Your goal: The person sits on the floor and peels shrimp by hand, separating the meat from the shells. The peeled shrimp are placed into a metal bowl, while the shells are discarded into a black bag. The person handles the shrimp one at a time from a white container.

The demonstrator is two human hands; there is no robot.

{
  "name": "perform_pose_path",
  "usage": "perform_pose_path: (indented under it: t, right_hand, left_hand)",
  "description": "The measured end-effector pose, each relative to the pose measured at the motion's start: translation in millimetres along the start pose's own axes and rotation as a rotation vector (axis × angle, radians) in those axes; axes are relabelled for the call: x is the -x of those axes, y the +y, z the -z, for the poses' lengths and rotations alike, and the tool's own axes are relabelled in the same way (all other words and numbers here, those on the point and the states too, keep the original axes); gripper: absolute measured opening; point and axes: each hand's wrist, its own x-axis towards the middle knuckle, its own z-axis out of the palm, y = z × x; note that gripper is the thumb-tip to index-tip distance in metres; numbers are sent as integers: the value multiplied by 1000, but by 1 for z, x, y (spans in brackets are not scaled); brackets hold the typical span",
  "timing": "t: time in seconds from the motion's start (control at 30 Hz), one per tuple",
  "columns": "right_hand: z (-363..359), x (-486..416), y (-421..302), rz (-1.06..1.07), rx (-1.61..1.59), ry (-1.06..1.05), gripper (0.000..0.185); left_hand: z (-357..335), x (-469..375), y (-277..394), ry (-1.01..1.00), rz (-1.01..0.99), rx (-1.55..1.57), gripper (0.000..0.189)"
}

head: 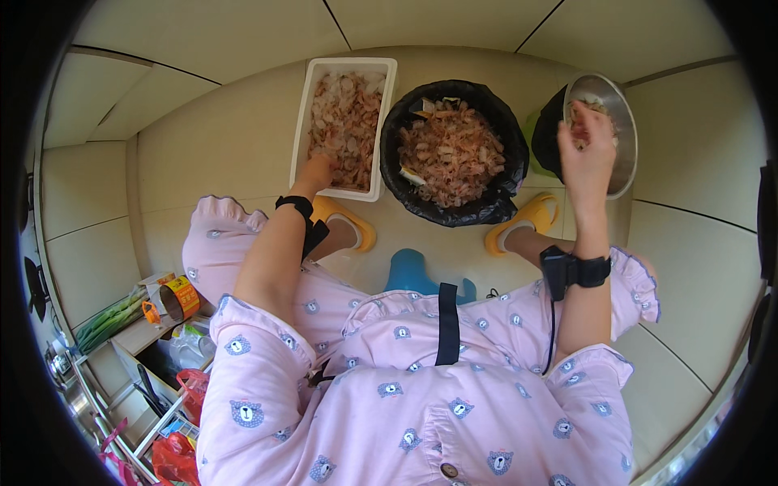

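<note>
My left hand [316, 172] reaches into the near left part of a white rectangular tub [391, 91] that holds shrimp and ice; its fingertips are hard to make out among the contents. Above a tilted steel bowl [626, 146] on the right is my right hand [588, 143], its fingers curled and spread apart, and whether it pinches anything cannot be told. Pale, peeled-looking pieces lie in the bowl. Between tub and bowl stands a bin lined with a black plastic bag [486, 209], heaped with shrimp shells and heads [453, 152] and some packaging scraps.
Behind the bowl's left side is a green container with a black liner [547, 133]. My feet in yellow slippers [358, 228] flank the bin, with a blue plastic object [408, 270] nearer me. At left are green onions [115, 319], an orange-capped bottle [176, 301] and red bags [176, 458].
</note>
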Motion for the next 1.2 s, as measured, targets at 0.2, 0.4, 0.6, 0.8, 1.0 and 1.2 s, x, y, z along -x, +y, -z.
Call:
perform_pose_path:
  t: [0.2, 0.4, 0.6, 0.8, 1.0, 1.2]
  right_hand:
    - [-32, 38, -60, 37, -309, -210, 27]
    - [-45, 54, -67, 139, -145, -553, 53]
    - [-46, 51, -65, 116, -198, -522, 41]
    - [-49, 52, -71, 131, -212, -485, 32]
    - [-47, 51, -80, 182, -266, -427, 28]
    - [-45, 48, -93, 195, -368, -282, 35]
  left_hand:
    - [6, 1, -3, 127, 258, -218, 23]
    - [-5, -6, -8, 392, 18, -84, 38]
    - [-19, -19, 6, 300, 121, -12, 35]
    - [9, -21, 35, 525, 193, 210, 18]
    - [85, -1, 107, 760, 116, 416, 14]
    - [142, 53, 182, 518, -153, 960, 25]
